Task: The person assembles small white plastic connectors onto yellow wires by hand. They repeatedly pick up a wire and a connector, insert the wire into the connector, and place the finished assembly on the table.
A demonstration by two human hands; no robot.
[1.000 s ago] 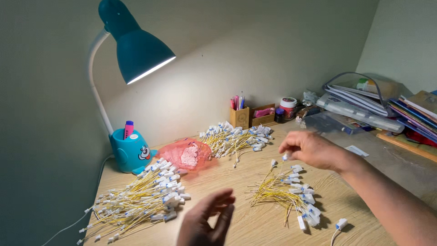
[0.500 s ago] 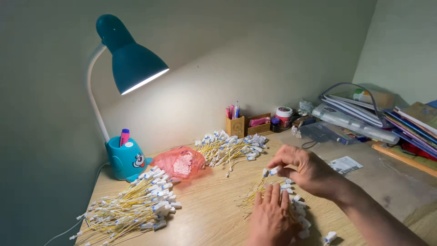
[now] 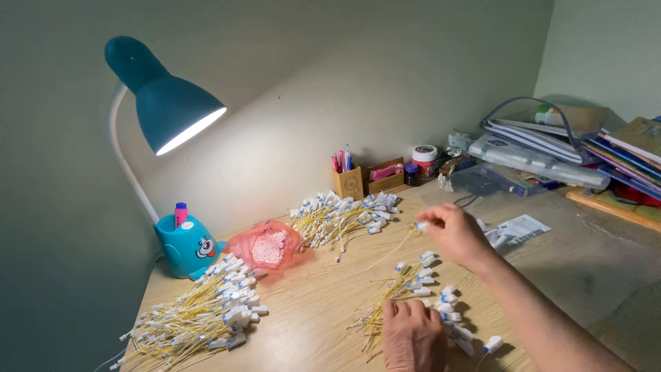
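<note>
Three heaps of yellow wires with white ends lie on the wooden desk (image 3: 323, 303): a big heap (image 3: 200, 313) at the left, a far heap (image 3: 341, 213) near the wall, and a small heap (image 3: 413, 293) close by. Two hands work at the small heap. The left hand (image 3: 412, 336) lies flat on it, fingers close together, pressing the wires down. The right hand (image 3: 456, 234) is lifted just above the heap, and its fingers pinch the white end of one wire (image 3: 396, 244) that trails back toward the heap. One pink bag (image 3: 267, 246) of pale bits sits between the big heap and the far heap. One teal lamp (image 3: 169, 110) shines down from the left, and its base (image 3: 186, 244) holds one pink pen. One small wooden pen box (image 3: 350, 180) and one red-and-white jar (image 3: 425, 160) stand by the wall. One white slip (image 3: 518, 229) lies flat at the right. Books (image 3: 620, 155) pile up at the far right. Bare desk shows between the heaps and in front of the books.
</note>
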